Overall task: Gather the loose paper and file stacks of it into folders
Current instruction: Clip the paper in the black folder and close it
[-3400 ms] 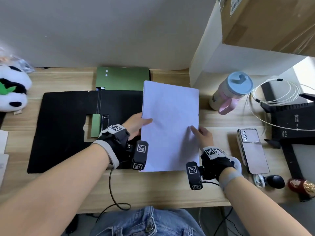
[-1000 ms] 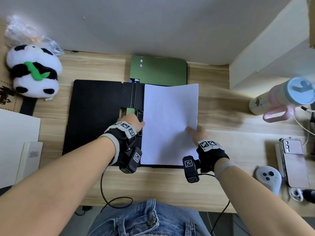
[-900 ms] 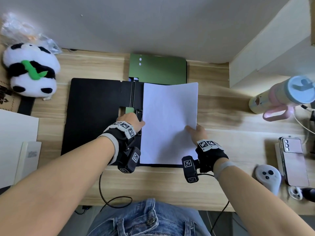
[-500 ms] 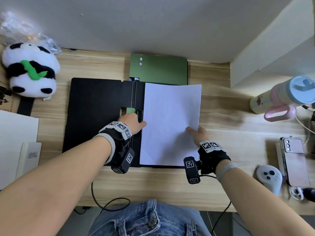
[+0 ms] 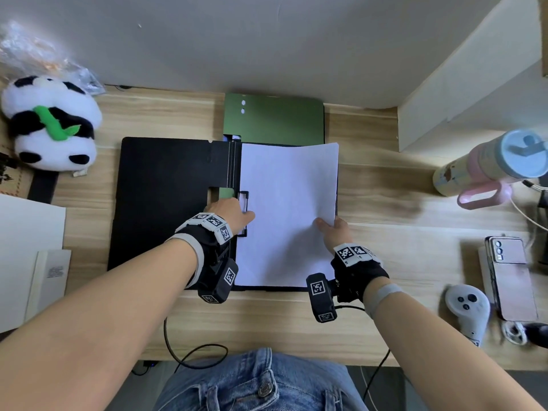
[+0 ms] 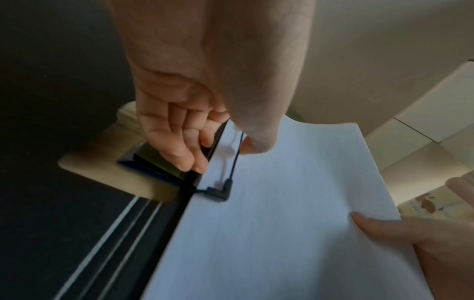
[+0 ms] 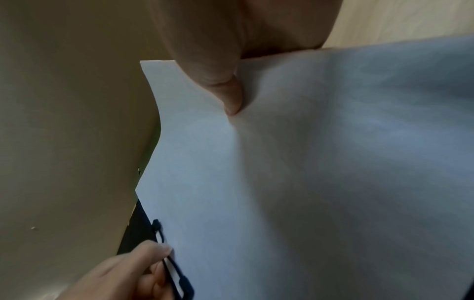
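A black folder [image 5: 166, 203] lies open on the desk. A stack of white paper [image 5: 284, 209] lies on its right half, its left edge at the spine. My left hand [image 5: 234, 213] grips the folder's black wire clip [image 6: 225, 190], fingers curled under it and thumb on top. My right hand [image 5: 330, 229] pinches the stack's right edge, thumb [image 7: 231, 101] on top and the fingers hidden beneath; that edge is slightly raised. A closed green folder [image 5: 275, 118] lies behind the black one.
A panda plush [image 5: 50, 123] sits at the back left and more white sheets [image 5: 26, 247] lie at the left edge. On the right are a pink and blue bottle [image 5: 486, 167], a phone [image 5: 510, 277], a grey controller [image 5: 468, 307] and a white box [image 5: 474, 84].
The paper stack has come left onto the folder's right half and settled flatter. My left hand left the stack's edge and took hold of the clip. My right hand still holds the right edge.
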